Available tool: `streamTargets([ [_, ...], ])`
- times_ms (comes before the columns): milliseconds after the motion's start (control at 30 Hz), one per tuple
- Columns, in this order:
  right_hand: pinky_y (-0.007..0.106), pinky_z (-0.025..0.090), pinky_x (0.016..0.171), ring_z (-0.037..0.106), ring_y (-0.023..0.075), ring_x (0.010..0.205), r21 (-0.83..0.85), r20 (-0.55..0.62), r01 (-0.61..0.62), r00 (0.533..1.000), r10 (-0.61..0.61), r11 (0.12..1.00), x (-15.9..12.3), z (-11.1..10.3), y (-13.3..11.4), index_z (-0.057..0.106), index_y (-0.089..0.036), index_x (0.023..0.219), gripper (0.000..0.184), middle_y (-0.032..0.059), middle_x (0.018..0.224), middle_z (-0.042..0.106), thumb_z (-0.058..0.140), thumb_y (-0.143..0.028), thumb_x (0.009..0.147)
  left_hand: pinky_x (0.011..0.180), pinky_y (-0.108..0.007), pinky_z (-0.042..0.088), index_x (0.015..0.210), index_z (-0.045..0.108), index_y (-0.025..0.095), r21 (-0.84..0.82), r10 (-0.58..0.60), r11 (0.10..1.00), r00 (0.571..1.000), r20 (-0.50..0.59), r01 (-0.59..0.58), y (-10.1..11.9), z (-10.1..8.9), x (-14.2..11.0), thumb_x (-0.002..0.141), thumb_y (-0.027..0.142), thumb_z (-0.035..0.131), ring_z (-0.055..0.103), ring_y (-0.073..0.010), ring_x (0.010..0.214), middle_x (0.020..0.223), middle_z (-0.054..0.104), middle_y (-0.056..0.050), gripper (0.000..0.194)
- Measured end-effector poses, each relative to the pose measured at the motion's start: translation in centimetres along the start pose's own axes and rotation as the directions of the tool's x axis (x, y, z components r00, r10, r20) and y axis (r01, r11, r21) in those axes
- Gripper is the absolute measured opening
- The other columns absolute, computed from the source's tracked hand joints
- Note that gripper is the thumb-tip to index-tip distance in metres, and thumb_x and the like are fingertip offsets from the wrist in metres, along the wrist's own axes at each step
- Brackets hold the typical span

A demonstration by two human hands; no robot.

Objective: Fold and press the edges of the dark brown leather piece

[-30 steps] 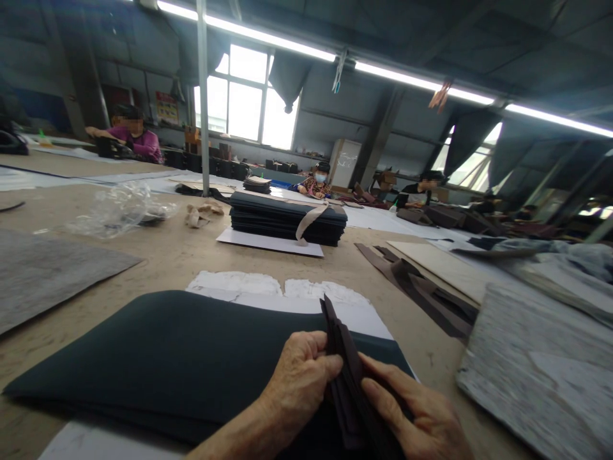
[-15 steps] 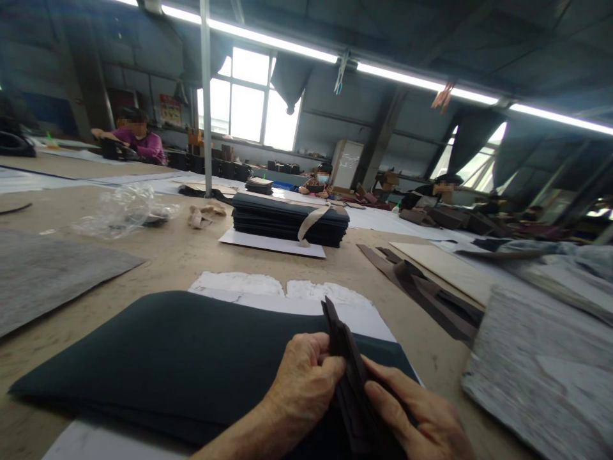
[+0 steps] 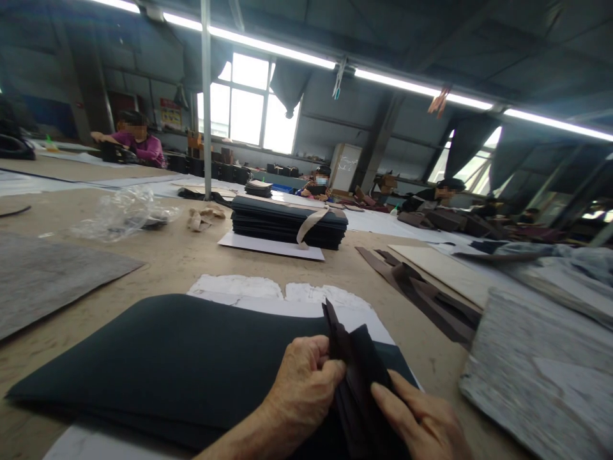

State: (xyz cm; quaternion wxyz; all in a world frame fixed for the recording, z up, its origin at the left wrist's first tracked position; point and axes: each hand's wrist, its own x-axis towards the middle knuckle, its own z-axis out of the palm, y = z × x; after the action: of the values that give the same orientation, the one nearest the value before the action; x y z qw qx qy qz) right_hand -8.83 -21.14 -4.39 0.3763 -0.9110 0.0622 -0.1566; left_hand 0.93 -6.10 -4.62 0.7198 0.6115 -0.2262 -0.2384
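My left hand (image 3: pixel 302 386) is closed on a bundle of dark brown leather strips (image 3: pixel 358 383), thumb and fingers pinching its left side. Against the bundle's right side my right hand (image 3: pixel 421 425) presses, fingers together. The strips stand on edge between both hands, and one strip leans out to the right. Under the hands lies a stack of large dark sheets (image 3: pixel 167 361) on white paper (image 3: pixel 268 295), resting on the tan worktable (image 3: pixel 182 255).
A tied stack of dark sheets (image 3: pixel 287 222) sits mid-table on white card. More brown strips (image 3: pixel 421 291) lie right, beside a pale board (image 3: pixel 445 268) and grey felt (image 3: pixel 541 377). Grey felt (image 3: pixel 43 275) and crumpled plastic (image 3: pixel 124 211) lie left. A pole (image 3: pixel 206 102) rises behind. Other people work at far tables.
One strip of the bundle has fanned out to the right, and my right fingers have slid lower along it. The view shifted slightly.
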Motion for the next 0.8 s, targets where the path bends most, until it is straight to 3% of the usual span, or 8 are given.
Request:
streamTargets([
  [67, 0.023, 0.05, 0.052, 0.061, 0.0209, 0.062, -0.115, -0.105, -0.122, 0.988, 0.11, 0.986, 0.0, -0.7, 1.3, 0.067, -0.02, 0.089, 0.045, 0.0022, 0.071, 0.064, 0.042, -0.056, 0.081, 0.046, -0.02, 0.032, 0.067, 0.057, 0.012, -0.008, -0.003, 1.0, 1.0, 0.002, 0.003, -0.1, -0.1, 0.0, 0.063, 0.025, 0.051, 0.044, -0.0108, 0.051, 0.058, 0.051, -0.001, 0.015],
  [133, 0.03, 0.05, 0.048, 0.061, 0.025, 0.058, -0.307, -0.427, -0.309, 0.89, 0.16, 0.9, -0.1, -1.3, 2.1, 0.066, -0.018, 0.091, 0.045, 0.0061, 0.074, 0.065, 0.042, -0.054, 0.077, 0.046, -0.02, 0.033, 0.068, 0.058, 0.012, -0.022, -0.005, 1.0, 1.0, 0.004, 0.005, -0.2, -0.1, 0.1, 0.062, 0.025, 0.051, 0.044, -0.011, 0.05, 0.058, 0.051, -0.001, 0.016],
  [200, 0.036, 0.05, 0.055, 0.062, 0.0284, 0.065, -0.447, -0.683, -0.395, 0.73, -0.021, 0.803, -0.2, -1.5, 2.1, 0.061, -0.015, 0.1, 0.044, 0.01, 0.085, 0.064, 0.039, -0.048, 0.08, 0.046, -0.02, 0.033, 0.07, 0.059, 0.012, -0.037, -0.012, 0.999, 1.0, 0.009, 0.012, -0.3, 0.0, 0.1, 0.062, 0.026, 0.052, 0.045, -0.0114, 0.051, 0.058, 0.051, -0.001, 0.017],
  [267, 0.036, 0.05, 0.068, 0.062, 0.0264, 0.075, -0.532, -0.688, -0.237, 0.681, -0.251, 0.813, -0.3, -1.3, 1.3, 0.059, -0.016, 0.102, 0.035, 0.0085, 0.093, 0.063, 0.039, -0.042, 0.087, 0.046, -0.02, 0.033, 0.069, 0.058, 0.012, -0.048, -0.017, 0.999, 1.0, 0.013, 0.018, -0.4, 0.0, 0.1, 0.062, 0.026, 0.052, 0.045, -0.0114, 0.05, 0.057, 0.05, 0.0, 0.017],
  [367, 0.019, 0.05, 0.072, 0.063, 0.0149, 0.076, -0.441, -0.379, 0.186, 0.848, -0.37, 0.878, -0.2, -0.7, -0.1, 0.062, -0.024, 0.096, 0.02, -0.0031, 0.09, 0.065, 0.047, -0.038, 0.091, 0.045, -0.02, 0.032, 0.067, 0.056, 0.013, -0.062, -0.014, 0.998, 1.0, 0.019, 0.015, -0.4, 0.1, 0.1, 0.063, 0.027, 0.054, 0.044, -0.0107, 0.049, 0.057, 0.05, 0.0, 0.015],
  [433, 0.01, 0.048, 0.069, 0.063, 0.0101, 0.077, -0.259, -0.149, 0.29, 0.93, -0.335, 0.921, -0.1, -0.4, -0.7, 0.063, -0.028, 0.1, 0.017, -0.0076, 0.091, 0.065, 0.051, -0.037, 0.091, 0.045, -0.02, 0.032, 0.067, 0.056, 0.012, -0.077, -0.015, 0.997, 0.999, 0.03, 0.017, -0.4, 0.1, 0.2, 0.064, 0.029, 0.055, 0.045, -0.0107, 0.05, 0.059, 0.051, -0.001, 0.017],
  [500, 0.007, 0.047, 0.07, 0.062, 0.0094, 0.082, -0.139, -0.042, 0.264, 0.961, -0.272, 0.954, 0.0, -0.2, -0.8, 0.063, -0.029, 0.103, 0.019, -0.0072, 0.094, 0.065, 0.052, -0.037, 0.091, 0.047, -0.02, 0.033, 0.07, 0.057, 0.012, -0.099, -0.017, 0.995, 0.999, 0.045, 0.022, -0.4, 0.1, 0.2, 0.064, 0.03, 0.055, 0.046, -0.0112, 0.052, 0.062, 0.053, -0.002, 0.018],
  [800, 0.011, 0.047, 0.076, 0.06, 0.0132, 0.089, -0.003, 0.054, 0.143, 0.988, -0.143, 0.99, 0.0, -0.2, 0.0, 0.06, -0.023, 0.114, 0.03, -0.0004, 0.106, 0.062, 0.052, -0.04, 0.09, 0.052, -0.022, 0.034, 0.071, 0.054, 0.011, -0.198, -0.032, 0.979, 0.995, 0.096, 0.05, -0.1, -0.1, -0.2, 0.064, 0.031, 0.057, 0.047, -0.0122, 0.056, 0.065, 0.051, -0.004, 0.021],
])
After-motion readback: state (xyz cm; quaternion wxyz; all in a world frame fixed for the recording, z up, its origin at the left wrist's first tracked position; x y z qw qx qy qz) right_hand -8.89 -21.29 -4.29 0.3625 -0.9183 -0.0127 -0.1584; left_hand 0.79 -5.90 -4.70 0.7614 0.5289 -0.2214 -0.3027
